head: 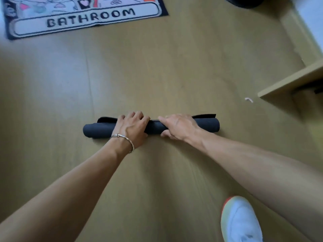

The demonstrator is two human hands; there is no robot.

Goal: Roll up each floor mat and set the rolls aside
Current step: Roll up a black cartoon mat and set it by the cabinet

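Rolled mat (151, 127) on floor (157, 75); flat mat (83, 16) beyond, left.

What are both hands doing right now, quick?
Left hand: closed, gripping the dark rolled mat.
Right hand: closed, gripping the same mat, thumb on its near side.

At 11 o'clock the BATHROOM mat (83, 20) runs off the top edge. The dark object (244, 2) at 1 o'clock is cropped beyond naming. The left hand (132, 126) and right hand (178, 126) hide the middle of the rolled mat (97, 131).
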